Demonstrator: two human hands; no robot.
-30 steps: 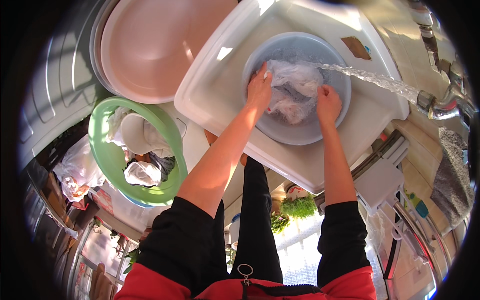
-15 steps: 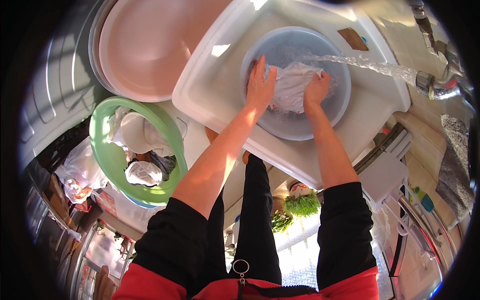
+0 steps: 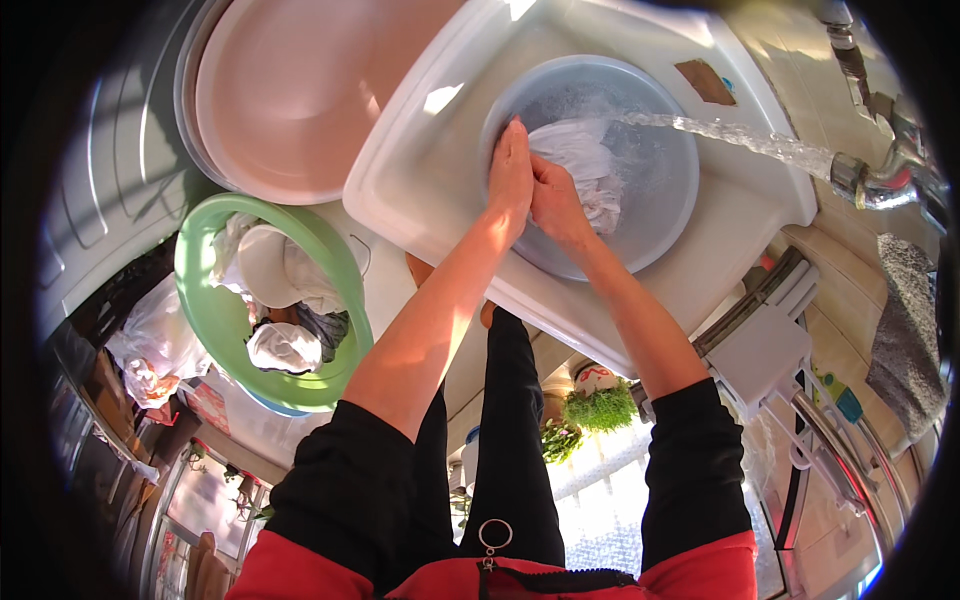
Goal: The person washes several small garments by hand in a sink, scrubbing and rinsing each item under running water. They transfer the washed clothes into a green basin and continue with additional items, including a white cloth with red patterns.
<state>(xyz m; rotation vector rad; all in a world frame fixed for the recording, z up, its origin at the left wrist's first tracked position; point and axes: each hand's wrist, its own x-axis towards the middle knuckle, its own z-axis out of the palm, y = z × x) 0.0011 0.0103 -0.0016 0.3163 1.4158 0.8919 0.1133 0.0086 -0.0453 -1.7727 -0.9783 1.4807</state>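
Observation:
A wet white cloth (image 3: 577, 150) lies partly in the water of a grey-blue basin (image 3: 683, 205). My left hand (image 3: 512, 172) is at the basin's left side, fingers stretched out and side by side. Against its palm presses my right hand (image 3: 557, 203), fingers curled in at the cloth's left edge. What lies between the two palms is mostly hidden. From the metal tap (image 3: 862, 180) on the right, a stream of water (image 3: 740, 132) runs into the basin beyond the cloth.
The basin stands in a white sink (image 3: 400, 190). At left is a green tub (image 3: 200, 310) holding white and dark clothes and a white container (image 3: 268, 262). Large pinkish basins (image 3: 285, 90) stand behind it. A grey towel (image 3: 903, 330) hangs at right, near a white folded rack (image 3: 765, 360).
My right hand has moved left across the basin and now meets my left hand. The cloth has shifted and bunched towards the left, no longer stretched between the hands.

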